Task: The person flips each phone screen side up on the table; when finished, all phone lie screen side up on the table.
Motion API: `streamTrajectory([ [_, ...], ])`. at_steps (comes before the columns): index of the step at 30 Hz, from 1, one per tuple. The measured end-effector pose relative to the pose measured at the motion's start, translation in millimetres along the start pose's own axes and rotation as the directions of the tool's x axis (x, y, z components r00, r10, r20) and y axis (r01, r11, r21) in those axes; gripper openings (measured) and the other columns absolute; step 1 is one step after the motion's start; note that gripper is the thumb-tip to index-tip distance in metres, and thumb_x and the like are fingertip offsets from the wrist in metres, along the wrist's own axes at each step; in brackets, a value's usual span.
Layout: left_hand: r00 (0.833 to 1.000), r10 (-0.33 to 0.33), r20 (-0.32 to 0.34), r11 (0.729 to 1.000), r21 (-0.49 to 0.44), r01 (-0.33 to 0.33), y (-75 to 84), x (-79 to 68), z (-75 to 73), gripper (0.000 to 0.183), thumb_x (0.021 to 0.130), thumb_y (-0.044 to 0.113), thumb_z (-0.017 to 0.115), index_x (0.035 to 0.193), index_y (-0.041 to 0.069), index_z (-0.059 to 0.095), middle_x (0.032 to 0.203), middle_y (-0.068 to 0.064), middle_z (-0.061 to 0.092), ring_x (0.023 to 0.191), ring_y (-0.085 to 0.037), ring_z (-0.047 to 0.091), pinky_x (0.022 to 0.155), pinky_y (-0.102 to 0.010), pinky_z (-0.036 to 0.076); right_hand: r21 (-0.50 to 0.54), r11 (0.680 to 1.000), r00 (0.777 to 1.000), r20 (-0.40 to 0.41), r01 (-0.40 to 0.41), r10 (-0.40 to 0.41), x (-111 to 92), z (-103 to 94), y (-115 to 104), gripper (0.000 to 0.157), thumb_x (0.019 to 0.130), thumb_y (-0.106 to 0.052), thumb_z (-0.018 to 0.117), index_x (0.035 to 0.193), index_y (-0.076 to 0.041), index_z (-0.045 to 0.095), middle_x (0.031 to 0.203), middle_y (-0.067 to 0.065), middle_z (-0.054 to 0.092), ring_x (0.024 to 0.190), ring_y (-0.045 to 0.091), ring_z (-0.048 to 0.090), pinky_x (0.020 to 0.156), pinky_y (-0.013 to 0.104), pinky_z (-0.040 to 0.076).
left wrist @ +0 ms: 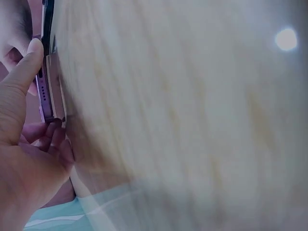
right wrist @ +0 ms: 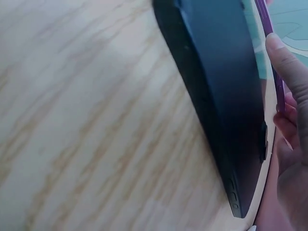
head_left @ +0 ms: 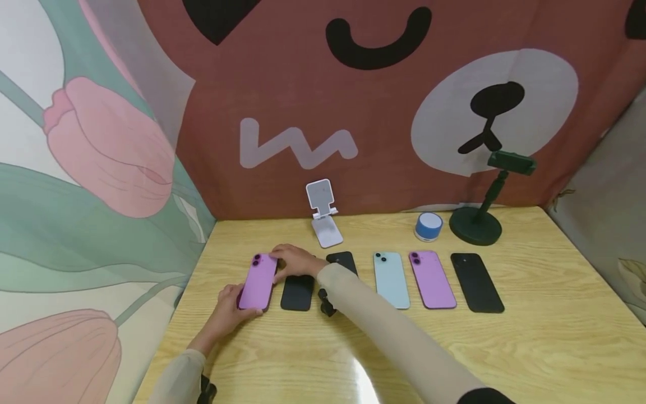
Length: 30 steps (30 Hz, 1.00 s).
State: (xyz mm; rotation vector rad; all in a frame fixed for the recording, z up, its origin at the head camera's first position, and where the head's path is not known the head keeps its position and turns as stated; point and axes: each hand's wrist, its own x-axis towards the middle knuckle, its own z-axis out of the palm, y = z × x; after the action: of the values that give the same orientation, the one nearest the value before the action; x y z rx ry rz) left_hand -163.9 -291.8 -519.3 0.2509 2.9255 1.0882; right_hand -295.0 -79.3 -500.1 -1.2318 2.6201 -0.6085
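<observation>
At the left end of a row of phones, both hands hold a purple phone, its two-lens back facing up. My left hand grips its lower left corner, thumb along the bottom edge; the left wrist view shows that edge side-on, just over the tabletop. My right hand pinches the upper right side, reaching across a black phone whose top it hides. That black phone looms large in the right wrist view, between the camera and the right hand.
Under the right forearm another black phone is partly covered. Farther right lie a light blue phone, a second purple phone and a black phone. Behind them stand a white folding stand, a blue-and-white cylinder and a dark green stand.
</observation>
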Motion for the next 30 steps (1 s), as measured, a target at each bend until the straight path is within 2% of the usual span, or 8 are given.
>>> streamTrajectory([
  [8,1.000,-0.019,0.013,0.998,-0.052,0.020,8.4,3.6,-3.2,0.079,0.076,0.020,0.080,0.133,-0.016,0.039,0.123,-0.030,0.050,0.112,-0.038,0.051,0.093,-0.051,0.042,0.029,0.999,0.999,-0.031,0.033,-0.033,0,-7.9,3,0.077,0.077,-0.041,0.076,0.139,-0.008,0.047,0.139,0.009,0.046,0.127,0.020,0.043,0.105,0.029,0.033],
  [13,1.000,-0.012,-0.018,0.999,-0.052,0.011,12.7,5.1,-5.4,0.082,0.075,0.020,0.081,0.135,-0.016,0.038,0.119,-0.029,0.051,0.107,-0.036,0.053,0.090,-0.049,0.045,0.036,0.998,0.996,-0.064,0.060,-0.057,-1,-14.3,4,0.078,0.077,-0.041,0.077,0.140,-0.006,0.046,0.138,0.010,0.046,0.127,0.021,0.043,0.105,0.031,0.034],
  [19,0.998,0.015,-0.055,0.999,-0.037,-0.017,21.1,4.4,-12.6,0.085,0.074,0.019,0.081,0.135,-0.018,0.035,0.118,-0.032,0.049,0.107,-0.039,0.053,0.090,-0.051,0.045,0.070,0.994,0.992,-0.107,0.079,-0.071,-3,-21.2,3,0.078,0.075,-0.038,0.079,0.139,-0.006,0.046,0.138,0.011,0.046,0.127,0.023,0.043,0.105,0.034,0.034],
  [22,0.998,0.005,-0.063,0.999,-0.048,-0.008,25.1,3.3,-15.2,0.086,0.074,0.017,0.082,0.135,-0.019,0.034,0.118,-0.032,0.048,0.107,-0.040,0.053,0.090,-0.051,0.045,0.088,0.993,0.991,-0.117,0.081,-0.071,-4,-23.9,1,0.078,0.075,-0.037,0.079,0.139,-0.006,0.047,0.138,0.012,0.046,0.128,0.024,0.043,0.105,0.034,0.034],
  [30,0.999,-0.031,-0.019,0.995,-0.092,0.029,30.7,2.0,-19.3,0.091,0.076,0.019,0.080,0.140,-0.017,0.025,0.128,-0.034,0.042,0.117,-0.042,0.047,0.097,-0.051,0.041,0.075,0.993,0.986,-0.148,0.092,-0.080,-5,-25.5,0,0.078,0.074,-0.037,0.080,0.138,-0.006,0.048,0.137,0.010,0.047,0.127,0.023,0.043,0.105,0.033,0.034],
])
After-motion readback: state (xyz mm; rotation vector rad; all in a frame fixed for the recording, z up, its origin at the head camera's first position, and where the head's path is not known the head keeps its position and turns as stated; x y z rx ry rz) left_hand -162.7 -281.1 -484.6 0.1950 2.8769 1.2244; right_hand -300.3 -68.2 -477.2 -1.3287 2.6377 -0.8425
